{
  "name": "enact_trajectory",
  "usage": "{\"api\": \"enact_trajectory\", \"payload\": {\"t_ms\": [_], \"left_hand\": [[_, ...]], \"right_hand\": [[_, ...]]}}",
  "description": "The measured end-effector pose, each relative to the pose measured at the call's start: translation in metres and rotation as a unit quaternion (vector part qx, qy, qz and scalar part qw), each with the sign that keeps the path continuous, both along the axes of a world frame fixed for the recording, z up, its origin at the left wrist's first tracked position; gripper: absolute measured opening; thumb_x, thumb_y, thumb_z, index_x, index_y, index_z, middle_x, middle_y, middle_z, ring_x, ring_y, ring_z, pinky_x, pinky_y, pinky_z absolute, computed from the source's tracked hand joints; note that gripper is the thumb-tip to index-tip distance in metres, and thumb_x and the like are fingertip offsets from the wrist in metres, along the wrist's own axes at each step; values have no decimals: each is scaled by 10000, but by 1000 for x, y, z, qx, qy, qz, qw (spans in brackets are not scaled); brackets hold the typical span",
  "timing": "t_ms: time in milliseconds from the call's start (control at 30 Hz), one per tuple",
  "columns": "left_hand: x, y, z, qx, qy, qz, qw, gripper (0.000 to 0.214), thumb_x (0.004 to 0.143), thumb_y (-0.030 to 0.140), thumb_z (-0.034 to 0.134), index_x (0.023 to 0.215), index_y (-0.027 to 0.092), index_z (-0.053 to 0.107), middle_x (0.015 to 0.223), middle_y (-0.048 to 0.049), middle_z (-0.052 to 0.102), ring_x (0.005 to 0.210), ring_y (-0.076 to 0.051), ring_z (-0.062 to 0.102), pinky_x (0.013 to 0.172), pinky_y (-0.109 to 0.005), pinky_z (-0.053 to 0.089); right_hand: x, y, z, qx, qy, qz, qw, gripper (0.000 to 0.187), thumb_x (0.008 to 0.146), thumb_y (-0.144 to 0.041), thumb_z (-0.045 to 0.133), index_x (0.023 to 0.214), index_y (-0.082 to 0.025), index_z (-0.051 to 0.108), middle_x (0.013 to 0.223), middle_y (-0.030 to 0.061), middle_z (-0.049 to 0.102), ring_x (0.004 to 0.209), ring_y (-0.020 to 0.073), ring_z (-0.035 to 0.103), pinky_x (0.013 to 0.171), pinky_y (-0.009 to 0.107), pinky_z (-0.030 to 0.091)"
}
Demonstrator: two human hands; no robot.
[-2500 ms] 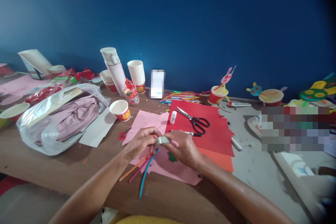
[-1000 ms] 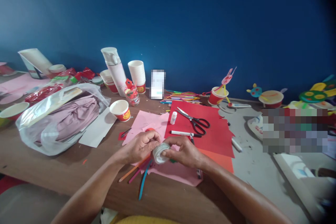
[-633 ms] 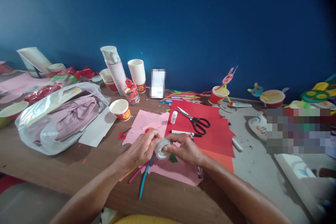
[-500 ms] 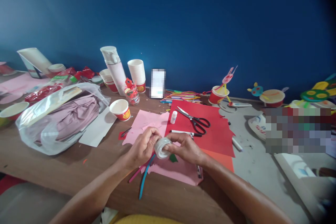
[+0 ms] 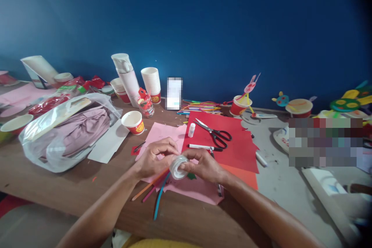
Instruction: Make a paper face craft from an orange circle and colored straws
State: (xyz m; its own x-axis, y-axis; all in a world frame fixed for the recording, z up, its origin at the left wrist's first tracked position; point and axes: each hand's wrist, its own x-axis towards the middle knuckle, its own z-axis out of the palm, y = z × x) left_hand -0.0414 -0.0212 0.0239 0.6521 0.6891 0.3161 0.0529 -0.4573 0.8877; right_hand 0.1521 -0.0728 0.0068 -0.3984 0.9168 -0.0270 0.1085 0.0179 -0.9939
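Observation:
Above the pink paper, a roll of clear tape is held between my two hands, its ring tilted so the hole faces me. My right hand grips it from the right, thumb in the hole and fingers behind the rim. From the left, my left hand has its fingers curled and its thumb and fingertips closed at the roll's edge. Whether a loose tape end lies between them is too small to see. Below the hands lie a blue pipe cleaner, a magenta one and an orange one.
Scissors, a glue stick and a marker lie on red paper. A paper cup and a plastic bag are left. Behind stand a flask, stacked cups and a phone.
My left hand's fingers have lifted and opened slightly from their tight pinch beside the roll. The tape roll has shifted slightly down and left, and the orange pipe cleaner shows more.

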Motion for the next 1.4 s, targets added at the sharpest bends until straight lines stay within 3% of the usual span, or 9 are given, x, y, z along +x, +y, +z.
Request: {"api": "enact_trajectory", "payload": {"t_ms": [200,333,633,867,1000,1100,1233,1300,1400], "left_hand": [[-1,-3,5,77,29,-4,997,105,829,129,507,774,158,592,814,-34,568,769,-136,550,712,-270,440],[3,-11,4,91,27,48,994,129,874,185,414,801,172,519,831,-41,526,781,-150,520,725,-287,434],[14,-21,-4,24,-56,110,992,173,904,240,375,822,175,513,882,-55,549,824,-168,545,750,-301,443],[18,-23,-7,44,-51,199,978,158,903,259,390,839,175,509,906,-40,515,791,-150,561,722,-279,453],[19,-21,-5,55,-42,219,973,172,907,271,381,844,171,505,936,-45,515,759,-137,559,702,-271,449],[17,-20,-3,84,-13,222,971,190,907,256,367,832,171,520,936,-52,522,791,-150,555,721,-282,442],[15,-19,-4,123,41,190,973,188,903,237,357,817,178,514,898,-58,518,868,-176,530,781,-299,427],[16,-19,-5,128,56,166,976,171,905,238,352,826,185,493,915,-63,505,894,-181,513,802,-309,419],[17,-20,-6,128,65,143,979,146,908,238,348,850,191,473,924,-67,498,899,-185,499,807,-319,416]], "right_hand": [[0,1,-5,-28,9,7,1000,301,766,-424,635,858,-138,643,707,12,588,566,90,510,492,198,424],[-2,2,-8,-36,41,4,998,340,757,-449,642,896,-139,636,729,21,589,573,93,511,486,200,420],[-9,4,-20,-66,87,4,994,432,736,-557,610,820,-133,615,664,1,547,544,78,454,474,184,366],[-18,-2,-26,-106,140,-14,984,418,732,-542,625,802,-130,632,627,-19,522,507,54,388,440,163,282],[-20,-5,-24,-98,132,-50,985,457,729,-560,614,931,-151,618,674,-18,548,503,56,401,434,161,290],[-20,-6,-22,-71,116,-76,988,433,782,-546,557,1025,-188,585,771,-1,581,547,74,455,452,170,350],[-20,-5,-16,31,92,-176,980,326,823,-474,536,991,-203,603,924,42,627,766,142,565,674,251,463],[-19,-5,-10,87,55,-208,973,268,812,-433,566,934,-201,620,913,45,637,830,165,574,748,275,457],[-18,-7,-1,139,0,-214,967,212,787,-392,604,852,-193,637,836,31,635,788,162,568,735,278,448]]}}
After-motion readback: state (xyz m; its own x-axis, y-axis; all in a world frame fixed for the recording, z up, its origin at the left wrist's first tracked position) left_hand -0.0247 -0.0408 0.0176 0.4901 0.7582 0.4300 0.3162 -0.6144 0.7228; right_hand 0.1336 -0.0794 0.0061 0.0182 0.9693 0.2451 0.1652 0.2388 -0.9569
